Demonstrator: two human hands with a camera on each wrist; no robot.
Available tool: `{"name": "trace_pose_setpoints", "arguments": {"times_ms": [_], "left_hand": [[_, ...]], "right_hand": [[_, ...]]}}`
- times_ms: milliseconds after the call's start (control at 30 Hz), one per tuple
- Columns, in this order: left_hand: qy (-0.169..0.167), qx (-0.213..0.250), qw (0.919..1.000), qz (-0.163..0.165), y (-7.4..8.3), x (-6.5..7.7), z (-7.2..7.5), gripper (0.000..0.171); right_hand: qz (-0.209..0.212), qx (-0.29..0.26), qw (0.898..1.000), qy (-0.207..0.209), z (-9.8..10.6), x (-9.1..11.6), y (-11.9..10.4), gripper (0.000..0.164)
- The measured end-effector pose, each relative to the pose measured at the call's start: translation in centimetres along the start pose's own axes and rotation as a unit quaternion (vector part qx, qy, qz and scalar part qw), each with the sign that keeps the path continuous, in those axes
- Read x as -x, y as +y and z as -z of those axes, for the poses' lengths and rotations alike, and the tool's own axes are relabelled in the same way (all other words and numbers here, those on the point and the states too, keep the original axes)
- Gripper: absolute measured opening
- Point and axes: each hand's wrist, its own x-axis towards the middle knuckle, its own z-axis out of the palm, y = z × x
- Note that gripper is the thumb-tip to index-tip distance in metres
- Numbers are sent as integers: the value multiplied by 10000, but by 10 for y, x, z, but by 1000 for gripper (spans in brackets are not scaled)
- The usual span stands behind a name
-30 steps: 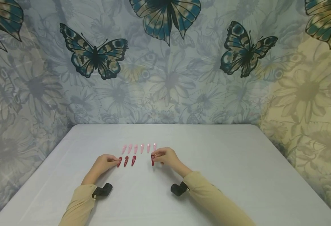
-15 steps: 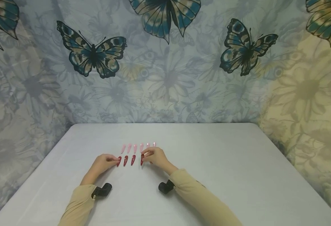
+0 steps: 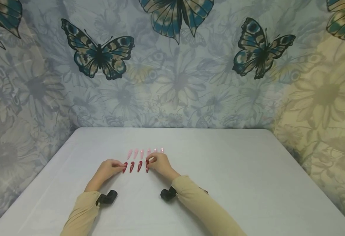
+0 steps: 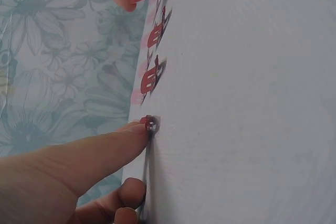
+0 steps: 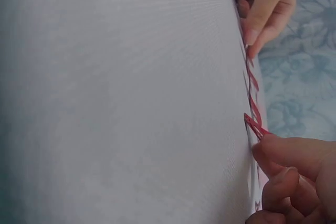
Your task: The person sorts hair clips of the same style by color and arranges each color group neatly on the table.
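Observation:
Red snap hair clips stand in a row on the white table. My left hand [image 3: 108, 168] holds the leftmost red hair clip [image 3: 125, 167] between thumb and finger; its thumb lies at the clip in the left wrist view. Two more red clips, one [image 3: 132, 167] beside the other [image 3: 139, 166], stand untouched to its right. At the row's right end my right hand [image 3: 161, 165] pinches another red hair clip [image 3: 147, 166], its tip slanting down from the fingers in the right wrist view. Behind the red row runs a row of several pink hair clips [image 3: 142, 154], partly overlapped by the right hand.
The white tabletop [image 3: 234, 170] reaches back to a wall hanging [image 3: 178, 82] printed with butterflies and flowers. A black wrist camera [image 3: 168, 194] sits at the right cuff, and another camera [image 3: 109, 197] at the left cuff.
My right hand has moved left with its red hair clip, bringing it in line beside the third red one. The left hand has stayed at the leftmost clip.

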Motion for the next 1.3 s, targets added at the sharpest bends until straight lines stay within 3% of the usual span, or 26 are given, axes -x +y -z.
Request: {"name": "trace_pose_setpoints", "arguments": {"times_ms": [333,1300], "left_hand": [[28,8,10000,3,1,-1,2,12],[-5,74,9999,75,-2,-1,-1,8]], "right_hand": [[412,541,9974,253,-2,-3,1,17],[302,617,9969,382,-5,-2,8,15]]}}
